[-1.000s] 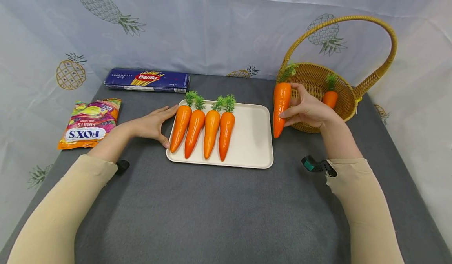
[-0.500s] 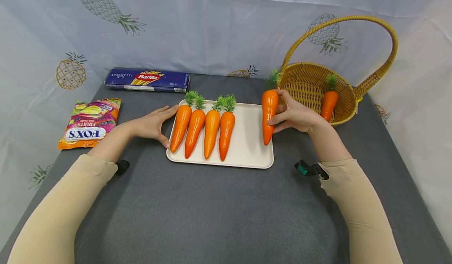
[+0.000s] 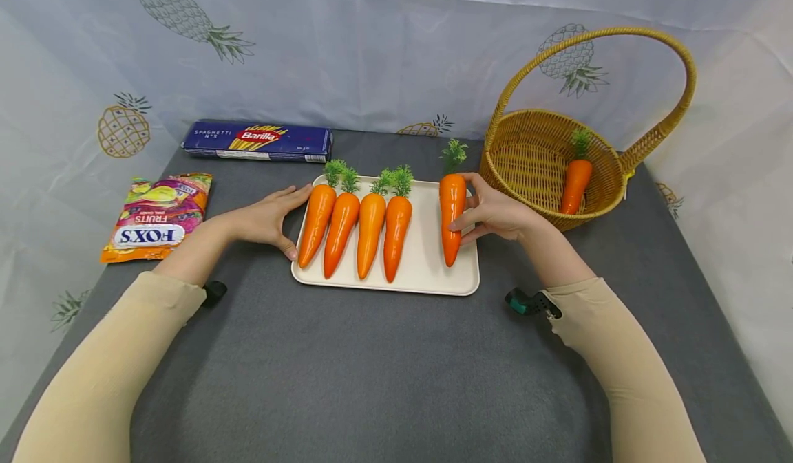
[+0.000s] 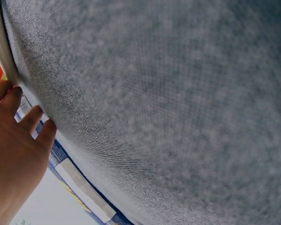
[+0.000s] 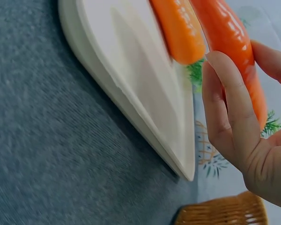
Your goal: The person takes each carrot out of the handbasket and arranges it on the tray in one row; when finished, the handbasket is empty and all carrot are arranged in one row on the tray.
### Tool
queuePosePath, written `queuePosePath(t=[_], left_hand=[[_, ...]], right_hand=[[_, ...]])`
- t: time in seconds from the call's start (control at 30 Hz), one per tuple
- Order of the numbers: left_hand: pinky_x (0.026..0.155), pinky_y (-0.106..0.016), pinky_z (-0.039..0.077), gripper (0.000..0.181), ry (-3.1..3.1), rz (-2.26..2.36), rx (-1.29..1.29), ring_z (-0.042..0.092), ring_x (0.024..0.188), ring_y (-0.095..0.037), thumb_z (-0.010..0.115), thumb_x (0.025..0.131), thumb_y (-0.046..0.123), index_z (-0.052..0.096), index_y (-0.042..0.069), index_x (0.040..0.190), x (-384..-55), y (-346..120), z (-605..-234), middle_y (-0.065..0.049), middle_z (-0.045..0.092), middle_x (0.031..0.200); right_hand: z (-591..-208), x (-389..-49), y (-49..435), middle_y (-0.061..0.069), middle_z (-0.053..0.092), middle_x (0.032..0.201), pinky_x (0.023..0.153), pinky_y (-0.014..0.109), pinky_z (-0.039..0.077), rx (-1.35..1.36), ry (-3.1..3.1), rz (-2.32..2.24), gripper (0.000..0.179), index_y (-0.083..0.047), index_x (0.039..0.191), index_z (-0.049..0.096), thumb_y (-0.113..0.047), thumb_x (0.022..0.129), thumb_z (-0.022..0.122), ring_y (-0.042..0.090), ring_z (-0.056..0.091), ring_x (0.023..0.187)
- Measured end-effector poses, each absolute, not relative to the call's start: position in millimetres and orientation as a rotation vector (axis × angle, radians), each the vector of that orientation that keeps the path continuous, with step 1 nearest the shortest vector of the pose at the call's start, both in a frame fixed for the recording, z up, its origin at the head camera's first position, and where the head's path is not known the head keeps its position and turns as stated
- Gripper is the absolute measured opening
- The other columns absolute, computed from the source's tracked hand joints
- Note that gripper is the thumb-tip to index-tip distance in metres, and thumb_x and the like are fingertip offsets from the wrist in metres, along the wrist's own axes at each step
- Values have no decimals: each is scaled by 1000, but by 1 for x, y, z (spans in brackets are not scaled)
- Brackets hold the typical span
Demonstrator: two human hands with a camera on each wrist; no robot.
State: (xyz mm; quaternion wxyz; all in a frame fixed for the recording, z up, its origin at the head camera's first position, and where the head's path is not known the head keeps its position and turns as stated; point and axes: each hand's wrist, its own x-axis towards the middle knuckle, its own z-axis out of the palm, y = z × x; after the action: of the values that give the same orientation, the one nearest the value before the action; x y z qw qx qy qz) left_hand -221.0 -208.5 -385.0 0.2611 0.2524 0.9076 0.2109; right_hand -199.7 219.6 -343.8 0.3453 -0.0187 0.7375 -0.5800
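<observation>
My right hand (image 3: 495,212) pinches an orange carrot (image 3: 452,208) with a green leafy top between thumb and fingers, above the right part of a cream tray (image 3: 427,270). In the right wrist view the held carrot (image 5: 232,40) hangs over the tray, apart from its surface. Several carrots (image 3: 370,232) lie side by side on the tray's left part, tips toward me. My left hand (image 3: 266,219) rests at the tray's left edge, fingers spread, thumb at the near corner. In the left wrist view its fingertips (image 4: 14,96) touch the tray rim.
At the back right stands a wicker basket (image 3: 526,164) with a tall handle; one carrot (image 3: 576,184) leans inside it. A blue spaghetti box (image 3: 257,141) lies at the back left. Nearer on the left is a bag of fruit candy (image 3: 160,217). A patterned cloth hangs behind the table.
My right hand has carried the carrot leftward from beside the basket to over the tray, and slightly nearer me. The left hand and the tray have stayed in place.
</observation>
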Motion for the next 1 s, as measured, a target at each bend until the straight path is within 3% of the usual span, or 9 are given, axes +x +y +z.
queuePosePath(t=[0.37, 1.0], left_hand=[[121, -69, 7, 135, 2470, 572, 696, -1, 154, -46, 91, 61, 47, 8, 8, 160, -220, -208, -386, -15, 5, 169], [120, -70, 7, 135, 2470, 585, 708, -1, 154, -47, 92, 61, 45, 8, 6, 159, -220, -208, -386, -16, 5, 168]], right_hand=[[-357, -200, 204, 16, 52, 119, 75, 42, 63, -19, 1886, -1477, 99, -23, 153, 0, 2, 86, 69, 22, 72, 76], [-370, -196, 180, 17, 52, 111, 68, 40, 63, -19, 1899, -1432, 100, -25, 150, 3, 6, 82, 70, 22, 71, 76]])
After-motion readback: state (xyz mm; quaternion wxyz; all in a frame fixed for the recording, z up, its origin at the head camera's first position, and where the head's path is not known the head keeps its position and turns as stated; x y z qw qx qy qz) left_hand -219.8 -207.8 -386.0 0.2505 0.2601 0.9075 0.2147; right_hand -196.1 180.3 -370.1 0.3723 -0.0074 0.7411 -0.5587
